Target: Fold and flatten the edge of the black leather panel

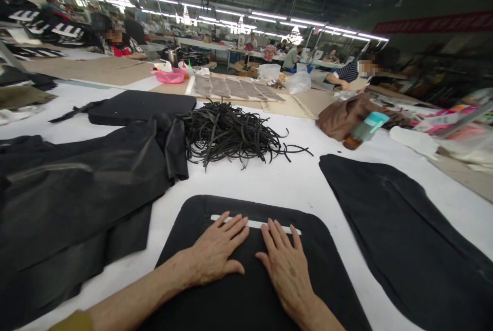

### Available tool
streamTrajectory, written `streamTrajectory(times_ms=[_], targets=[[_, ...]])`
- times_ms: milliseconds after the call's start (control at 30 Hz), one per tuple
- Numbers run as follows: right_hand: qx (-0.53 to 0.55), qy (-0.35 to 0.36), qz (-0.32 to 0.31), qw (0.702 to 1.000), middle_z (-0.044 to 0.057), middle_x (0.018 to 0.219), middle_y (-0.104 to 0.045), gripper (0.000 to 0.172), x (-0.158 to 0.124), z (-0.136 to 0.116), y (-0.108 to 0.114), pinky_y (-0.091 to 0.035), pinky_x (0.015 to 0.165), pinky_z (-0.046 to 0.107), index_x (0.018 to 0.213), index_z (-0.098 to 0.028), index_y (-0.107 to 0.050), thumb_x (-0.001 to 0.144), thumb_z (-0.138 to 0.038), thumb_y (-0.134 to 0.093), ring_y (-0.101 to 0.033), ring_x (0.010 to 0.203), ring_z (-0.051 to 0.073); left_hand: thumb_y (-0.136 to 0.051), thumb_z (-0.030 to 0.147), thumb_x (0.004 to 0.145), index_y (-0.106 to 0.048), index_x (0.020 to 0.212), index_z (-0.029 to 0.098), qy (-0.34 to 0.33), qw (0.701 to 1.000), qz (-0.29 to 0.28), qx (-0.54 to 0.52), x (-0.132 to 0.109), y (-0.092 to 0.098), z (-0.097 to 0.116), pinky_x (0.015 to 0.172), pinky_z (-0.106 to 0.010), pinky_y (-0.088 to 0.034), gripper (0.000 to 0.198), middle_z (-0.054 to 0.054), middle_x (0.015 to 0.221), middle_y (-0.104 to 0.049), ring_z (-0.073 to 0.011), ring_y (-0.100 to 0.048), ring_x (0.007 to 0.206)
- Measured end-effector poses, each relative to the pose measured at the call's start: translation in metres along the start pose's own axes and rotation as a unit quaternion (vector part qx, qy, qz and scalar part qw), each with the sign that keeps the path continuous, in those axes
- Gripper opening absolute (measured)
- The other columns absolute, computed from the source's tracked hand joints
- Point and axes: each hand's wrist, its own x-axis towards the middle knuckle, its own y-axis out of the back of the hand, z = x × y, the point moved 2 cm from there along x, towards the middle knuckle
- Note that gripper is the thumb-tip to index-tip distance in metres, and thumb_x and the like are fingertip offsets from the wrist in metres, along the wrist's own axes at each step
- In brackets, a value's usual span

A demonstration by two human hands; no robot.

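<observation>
A black panel with rounded corners [250, 290] lies flat in front of me on the white table surface [269, 182]. Near its far edge is a narrow white strip or slot [256, 224]; I cannot tell which. My left hand [221, 249] rests flat on the panel, fingers spread, its fingertips over the left part of the white band. Flat on the right side lies my right hand [284, 261], also with fingers apart, its fingertips touching the band's right part. The hands are apart, and neither one holds anything.
Black sheets [77, 182] cover the left side. Behind the panel sit a heap of black strips [231, 133] and a black stack [142, 105]. More black pieces [408, 228] lie right, below a bottle [365, 131]. A pink basket [169, 75] and seated people are farther back.
</observation>
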Motion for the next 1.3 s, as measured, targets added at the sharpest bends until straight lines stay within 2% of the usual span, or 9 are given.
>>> streamTrajectory(times_ms=[200,433,567,700,900,1000,1100,1200,1300], targets=[[0.042,0.13,-0.017,0.99,0.003,0.144,-0.025,0.065,0.011,-0.004,0.0,-0.022,0.106,0.046,0.141,-0.017,-0.021,0.087,-0.042,-0.047,-0.027,0.131,0.023,-0.032,0.066,0.081,-0.014,0.141,0.018,-0.003,1.0,0.003,0.006,-0.003,-0.001,0.001,0.111,-0.044,-0.008,0.079,-0.011,0.146,-0.022,-0.0243,-0.015,0.136],[0.003,0.091,0.078,0.993,0.01,0.14,-0.035,0.076,-0.019,0.029,-0.017,-0.021,0.102,0.048,0.144,-0.018,-0.004,0.086,-0.057,-0.037,-0.038,0.124,0.026,-0.042,0.066,0.078,-0.018,0.14,0.019,0.113,0.993,-0.002,0.029,-0.044,0.006,-0.017,0.111,-0.043,-0.012,0.082,-0.015,0.148,-0.01,-0.0268,-0.008,0.136],[-0.025,0.048,0.106,0.993,0.013,0.139,-0.036,0.079,-0.032,0.041,-0.016,-0.022,0.102,0.048,0.144,-0.016,-0.004,0.085,-0.061,-0.033,-0.039,0.123,0.028,-0.035,0.068,0.079,-0.015,0.141,0.021,0.154,0.988,-0.014,0.029,-0.066,0.009,-0.027,0.111,-0.044,-0.013,0.08,-0.014,0.148,-0.009,-0.0261,-0.008,0.136],[-0.026,0.028,0.088,0.995,0.014,0.141,-0.034,0.078,-0.035,0.044,-0.017,-0.023,0.102,0.048,0.143,-0.015,-0.007,0.085,-0.06,-0.034,-0.035,0.126,0.027,-0.029,0.069,0.08,-0.015,0.141,0.021,0.149,0.988,-0.009,0.036,-0.07,0.009,-0.031,0.11,-0.049,-0.01,0.079,-0.013,0.148,-0.011,-0.0263,-0.009,0.136],[0.01,-0.013,0.037,0.999,0.013,0.139,-0.038,0.069,-0.031,0.041,-0.009,-0.026,0.102,0.049,0.137,-0.016,-0.033,0.082,-0.057,-0.045,-0.038,0.124,0.029,-0.029,0.07,0.079,-0.011,0.141,0.024,0.159,0.986,0.006,0.057,-0.07,0.007,-0.032,0.106,-0.06,-0.008,0.079,-0.008,0.148,-0.015,-0.0332,-0.007,0.135],[0.021,-0.042,0.03,0.998,0.011,0.13,-0.049,0.051,-0.016,0.046,0.01,-0.025,0.102,0.05,0.126,-0.018,-0.048,0.084,-0.046,-0.05,-0.044,0.117,0.028,-0.034,0.068,0.08,-0.008,0.141,0.028,0.164,0.982,0.036,0.083,-0.07,0.008,-0.03,0.105,-0.061,-0.009,0.077,-0.007,0.149,-0.013,-0.0344,-0.006,0.135],[0.028,-0.082,0.025,0.996,0.01,0.128,-0.05,0.032,0.004,0.061,0.03,-0.024,0.103,0.047,0.115,-0.019,-0.056,0.085,-0.028,-0.049,-0.045,0.116,0.026,-0.041,0.067,0.077,-0.011,0.14,0.031,0.159,0.976,0.081,0.123,-0.07,0.008,-0.029,0.106,-0.059,-0.011,0.078,-0.006,0.149,-0.011,-0.0347,-0.009,0.135],[0.094,-0.124,-0.046,0.987,0.012,0.132,-0.045,0.046,0.019,0.082,0.041,-0.029,0.099,0.042,0.124,-0.016,-0.047,0.08,-0.027,-0.056,-0.041,0.118,0.026,-0.04,0.067,0.078,-0.016,0.14,0.03,0.145,0.972,0.11,0.151,-0.072,0.001,-0.033,0.106,-0.054,-0.015,0.077,-0.007,0.147,-0.02,-0.0327,-0.02,0.133],[0.151,-0.152,-0.109,0.971,0.013,0.122,-0.052,0.059,0.024,0.095,0.046,-0.035,0.091,0.038,0.125,-0.015,-0.045,0.072,-0.031,-0.064,-0.046,0.111,0.026,-0.038,0.066,0.08,-0.017,0.14,0.028,0.126,0.968,0.129,0.177,-0.074,-0.009,-0.04,0.106,-0.048,-0.019,0.074,-0.006,0.143,-0.031,-0.0294,-0.032,0.129]])
